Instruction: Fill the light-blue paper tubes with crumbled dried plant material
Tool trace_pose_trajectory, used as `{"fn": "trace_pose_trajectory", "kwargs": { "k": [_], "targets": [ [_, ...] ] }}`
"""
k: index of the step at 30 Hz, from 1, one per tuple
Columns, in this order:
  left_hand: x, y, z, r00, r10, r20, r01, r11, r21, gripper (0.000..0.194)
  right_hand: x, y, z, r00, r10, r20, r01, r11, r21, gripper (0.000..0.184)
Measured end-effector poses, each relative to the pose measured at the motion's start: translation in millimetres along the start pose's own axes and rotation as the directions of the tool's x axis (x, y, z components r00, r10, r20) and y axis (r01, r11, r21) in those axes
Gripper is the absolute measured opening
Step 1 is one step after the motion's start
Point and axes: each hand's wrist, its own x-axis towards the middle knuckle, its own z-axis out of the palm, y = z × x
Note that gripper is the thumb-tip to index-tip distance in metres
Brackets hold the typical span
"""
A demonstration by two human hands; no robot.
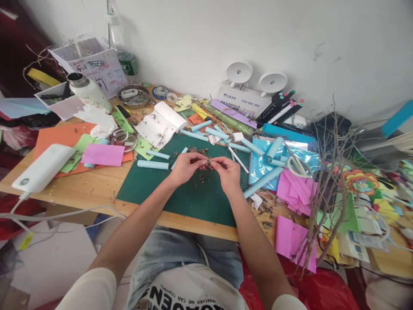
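Note:
Over the green cutting mat (200,202), my left hand (186,168) and my right hand (228,173) meet fingertip to fingertip. Both pinch a small clump of dry brown plant bits (208,163) between thumbs and forefingers. Loose crumbs of the same brown stuff (201,177) lie on the mat beneath and behind the fingers. Rolled light-blue paper tubes (152,165) rest on the mat left of my left hand. More blue tubes and a thin white stick (238,159) lie beyond my right hand.
A white power bank (43,168) sits at the left, near a white bottle (88,92). Bare twigs (334,172) stick up at the right beside pink paper (292,241). Along the wall stands a two-headed emergency lamp (245,97). White scissors (299,167) lie on a blue packet.

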Motion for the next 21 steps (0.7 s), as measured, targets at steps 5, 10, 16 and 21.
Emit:
{"fn": "trace_pose_trajectory", "kwargs": {
  "k": [5, 10, 16, 21],
  "targets": [
    [2, -4, 1.8, 0.999, -0.023, -0.035, 0.022, 0.999, -0.025, 0.028, -1, -3, 4, 0.995, -0.072, -0.063, 0.069, 0.996, -0.049, 0.015],
    [1, -10, 5.3, 0.996, -0.071, -0.045, 0.073, 0.996, 0.044, 0.030, -9, -9, 2, 0.971, -0.222, 0.090, 0.239, 0.923, -0.303, 0.022],
    [-6, -1, -2.1, 0.973, 0.229, -0.011, -0.165, 0.730, 0.663, 0.032, -10, -3, 0, 0.947, -0.306, 0.093, 0.310, 0.806, -0.504, 0.024],
    [-13, 13, -27.2, 0.961, 0.251, -0.113, 0.029, 0.314, 0.949, 0.029, -8, 2, -3, 0.935, -0.353, 0.047, 0.312, 0.748, -0.586, 0.025]
  ]
}}
